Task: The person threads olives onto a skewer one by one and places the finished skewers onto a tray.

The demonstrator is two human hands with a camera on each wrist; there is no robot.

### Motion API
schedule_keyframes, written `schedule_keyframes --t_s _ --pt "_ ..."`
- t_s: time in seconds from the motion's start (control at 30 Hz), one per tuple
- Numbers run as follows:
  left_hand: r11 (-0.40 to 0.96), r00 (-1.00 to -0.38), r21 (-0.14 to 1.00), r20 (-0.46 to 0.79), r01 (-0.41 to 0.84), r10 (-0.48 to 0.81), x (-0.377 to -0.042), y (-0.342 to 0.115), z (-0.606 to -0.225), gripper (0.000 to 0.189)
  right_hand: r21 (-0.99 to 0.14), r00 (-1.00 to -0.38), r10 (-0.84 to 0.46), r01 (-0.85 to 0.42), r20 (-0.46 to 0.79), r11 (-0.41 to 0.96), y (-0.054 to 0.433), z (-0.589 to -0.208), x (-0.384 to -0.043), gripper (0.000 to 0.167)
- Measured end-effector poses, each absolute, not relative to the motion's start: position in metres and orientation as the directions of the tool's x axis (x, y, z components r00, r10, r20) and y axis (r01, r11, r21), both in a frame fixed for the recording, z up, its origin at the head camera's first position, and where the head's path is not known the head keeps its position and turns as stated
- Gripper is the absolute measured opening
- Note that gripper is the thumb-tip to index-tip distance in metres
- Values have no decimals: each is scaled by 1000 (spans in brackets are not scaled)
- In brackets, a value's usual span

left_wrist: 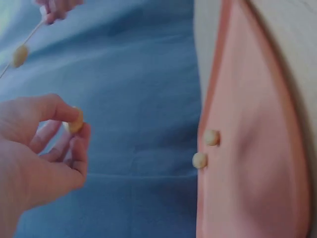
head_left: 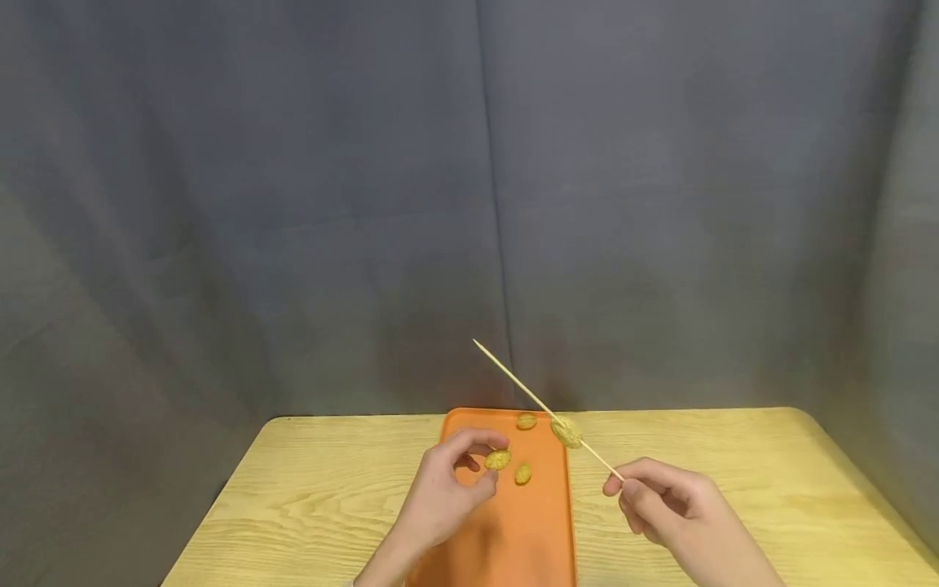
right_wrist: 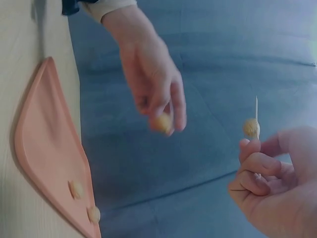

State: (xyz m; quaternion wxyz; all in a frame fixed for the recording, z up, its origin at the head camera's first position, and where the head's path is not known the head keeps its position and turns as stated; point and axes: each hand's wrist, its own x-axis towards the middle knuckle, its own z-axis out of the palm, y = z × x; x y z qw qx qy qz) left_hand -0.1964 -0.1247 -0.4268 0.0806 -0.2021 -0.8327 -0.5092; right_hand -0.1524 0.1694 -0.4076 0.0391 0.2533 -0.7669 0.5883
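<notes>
My right hand (head_left: 671, 509) pinches the lower end of a thin wooden skewer (head_left: 513, 379), which slants up to the left. One yellow-green, rough-skinned oval piece, like a small fruit (head_left: 567, 432), is threaded partway along it; the pointed tip beyond is bare. Between the thumb and fingertips of my left hand (head_left: 451, 489) is another such oval piece (head_left: 498, 460), held above the orange tray (head_left: 539, 538). In the left wrist view this piece (left_wrist: 74, 121) is partly covered by the fingers. The two hands are apart, with the skewer tip pointing up past the left hand.
Two more oval pieces lie on the tray, one near its far edge (head_left: 526, 421) and one nearer the middle (head_left: 522, 474). The tray stands lengthwise on a light wooden table (head_left: 315, 489). A grey curtain (head_left: 352, 204) hangs behind and at the sides.
</notes>
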Motion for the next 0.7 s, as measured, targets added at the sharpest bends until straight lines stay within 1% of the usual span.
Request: schedule_keyframes --t_s 0.1,0.3,0.4,0.5,0.6,0.7 --pt "288 -904 864 350 413 246 -194 -128 -417 41 -869 -876 -331 -436 350 234 179 -410 -152 16" --pt "4 -858 895 426 446 287 -189 -132 -406 36 -847 -888 -316 -431 335 312 203 -412 -148 18" --pt "-157 -857 907 420 390 298 -186 -133 -403 35 -817 -881 -318 -454 350 356 216 -414 -145 19" --pt "-297 -858 900 407 318 314 -183 -133 -401 35 -797 -861 -337 -490 380 354 226 -418 -143 21" --pt "-388 -847 878 416 280 330 -183 -135 -398 35 -779 -843 -356 -521 403 349 230 -421 -144 24" --pt "-449 -842 856 425 255 333 -183 -138 -396 36 -778 -836 -383 -523 392 347 228 -422 -146 25"
